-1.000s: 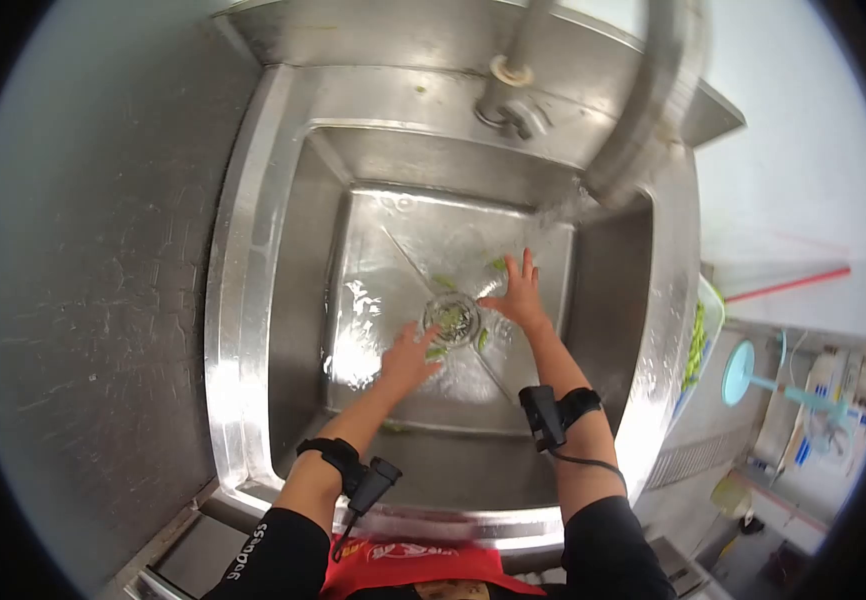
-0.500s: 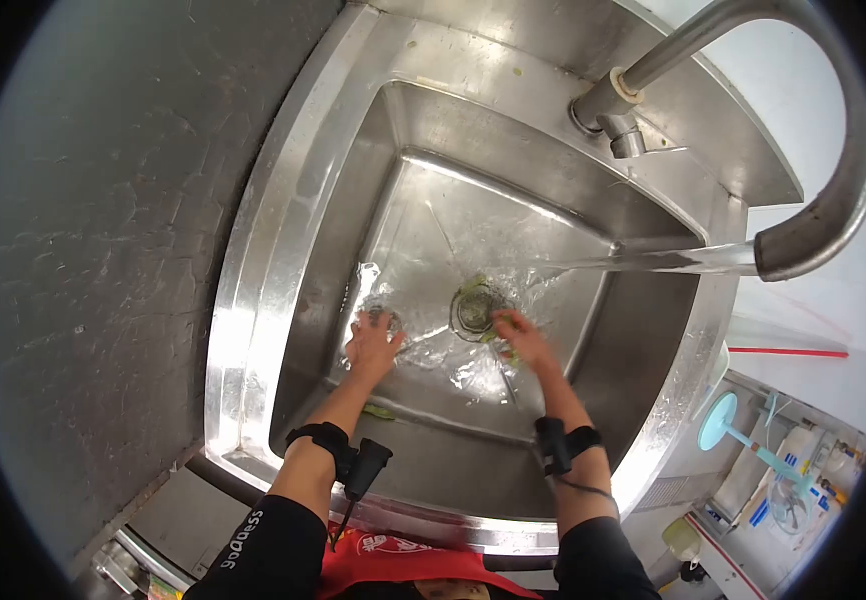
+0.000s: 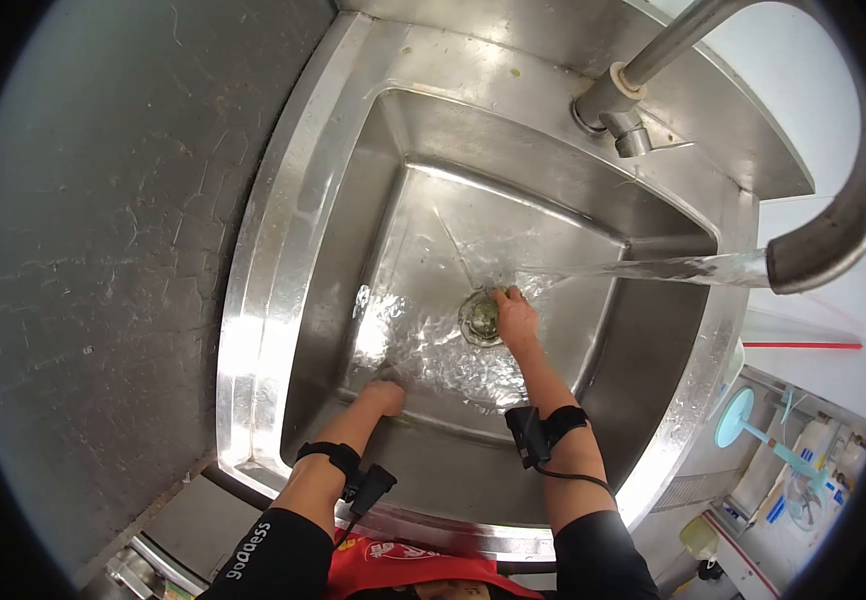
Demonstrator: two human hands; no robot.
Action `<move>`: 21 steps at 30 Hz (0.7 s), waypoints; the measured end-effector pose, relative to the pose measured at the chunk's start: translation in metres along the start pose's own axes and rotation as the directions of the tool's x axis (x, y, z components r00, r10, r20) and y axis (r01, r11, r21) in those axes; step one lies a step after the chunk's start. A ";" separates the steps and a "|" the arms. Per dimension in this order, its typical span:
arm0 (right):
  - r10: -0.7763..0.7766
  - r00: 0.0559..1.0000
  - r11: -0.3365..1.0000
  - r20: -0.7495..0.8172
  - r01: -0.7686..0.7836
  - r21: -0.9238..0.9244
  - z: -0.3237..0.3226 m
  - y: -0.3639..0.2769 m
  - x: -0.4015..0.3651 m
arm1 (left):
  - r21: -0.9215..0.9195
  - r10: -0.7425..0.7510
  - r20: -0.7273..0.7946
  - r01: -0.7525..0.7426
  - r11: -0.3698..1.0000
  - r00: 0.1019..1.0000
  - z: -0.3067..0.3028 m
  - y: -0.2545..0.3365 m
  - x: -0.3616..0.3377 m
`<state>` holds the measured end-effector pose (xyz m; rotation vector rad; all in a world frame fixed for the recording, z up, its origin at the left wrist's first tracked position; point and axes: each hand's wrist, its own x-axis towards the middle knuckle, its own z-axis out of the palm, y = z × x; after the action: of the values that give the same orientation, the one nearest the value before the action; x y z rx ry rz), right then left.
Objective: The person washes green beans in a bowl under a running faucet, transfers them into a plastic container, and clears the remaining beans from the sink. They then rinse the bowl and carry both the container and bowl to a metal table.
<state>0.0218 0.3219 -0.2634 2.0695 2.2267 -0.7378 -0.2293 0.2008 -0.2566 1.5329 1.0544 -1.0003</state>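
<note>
My right hand (image 3: 516, 318) is over the right edge of the round drain (image 3: 476, 322) in the sink floor, its fingers closed and pointing down. Green scraps show in the drain opening and by the fingertips; what the fingers hold, if anything, is hidden. My left hand (image 3: 385, 396) is low in the basin near its front left corner. Its fingers are curled and partly hidden by the hand and the splashing water. Shallow rippling water (image 3: 423, 350) covers the floor of the steel sink (image 3: 253, 330) around both hands.
A curved faucet (image 3: 798, 262) pours a stream of water (image 3: 673, 270) in from the right. Its valve (image 3: 625, 130) stands on the back rim. A dark scratched wall panel (image 3: 123, 250) runs along the left. A light blue round-headed item (image 3: 735, 416) is at the lower right.
My left hand has moved down toward the front wall and its fingers have curled. My right hand has shifted up and left onto the drain's edge. A green scrap near the front wall no longer shows.
</note>
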 end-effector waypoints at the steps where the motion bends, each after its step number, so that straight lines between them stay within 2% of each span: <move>1: 0.014 0.997 0.999 0.072 -0.010 -0.050 0.006 0.006 -0.002 | 0.000 0.017 0.007 -0.017 1.000 1.000 0.003 -0.001 -0.001; 2: 0.031 0.989 0.994 0.142 -0.016 -0.105 0.009 0.009 -0.005 | -0.026 0.048 0.027 -0.047 0.999 0.998 0.001 -0.002 -0.006; 5: 0.023 0.979 0.997 0.202 -0.008 -0.073 0.013 0.015 -0.021 | -0.074 0.150 0.073 -0.145 0.987 0.986 -0.008 -0.004 -0.014; 7: 0.055 0.986 0.998 0.157 -0.048 -0.047 0.015 0.015 -0.026 | -0.064 0.214 0.107 -0.208 0.976 0.971 -0.006 -0.005 -0.010; 8: 0.073 0.988 0.997 0.134 -0.069 -0.033 0.017 0.015 -0.026 | -0.019 0.179 0.126 -0.178 0.984 0.976 -0.002 -0.003 -0.005; 10: 0.070 0.971 0.990 0.228 -0.039 -0.136 0.023 0.015 -0.019 | 0.077 0.102 0.164 -0.115 0.990 0.981 0.008 0.004 0.005; 13: 0.055 0.943 0.976 0.327 0.018 -0.218 0.039 0.013 -0.016 | -0.113 0.129 0.160 -0.112 0.987 0.979 -0.016 0.015 -0.023; 14: 0.049 0.936 0.971 0.349 0.038 -0.237 0.042 0.014 -0.015 | -0.352 0.176 0.209 -0.094 0.931 0.962 -0.014 0.013 -0.017; 16: -0.140 0.938 0.989 0.316 0.115 0.096 0.045 0.032 -0.023 | -0.751 0.297 0.264 0.003 0.660 0.918 -0.007 0.005 -0.001; 17: -0.226 0.934 0.953 0.276 0.154 0.259 0.045 0.037 -0.030 | -0.875 0.368 0.141 -0.058 0.481 0.919 -0.011 0.008 0.000; 18: -0.132 0.900 0.824 0.415 -0.134 0.551 0.036 0.035 -0.037 | -0.953 0.412 0.006 -0.120 0.278 0.911 -0.026 0.017 -0.003; 19: -0.096 0.822 0.555 0.561 -0.424 0.716 0.025 0.034 -0.046 | -0.978 0.336 -0.149 -0.188 0.086 0.930 -0.039 0.029 -0.007; 20: -0.126 0.717 0.197 0.686 -0.660 0.725 0.008 0.030 -0.055 | -0.958 0.230 -0.286 -0.269 -0.101 0.930 -0.057 0.046 -0.018; 21: -0.157 0.719 0.112 0.677 -0.668 0.736 -0.007 0.020 -0.065 | -0.933 0.155 -0.355 -0.339 -0.124 0.922 -0.062 0.059 -0.017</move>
<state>0.0511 0.2633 -0.2433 1.7605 0.6921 -2.8605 -0.1722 0.2512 -0.2145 0.3528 1.0557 0.3731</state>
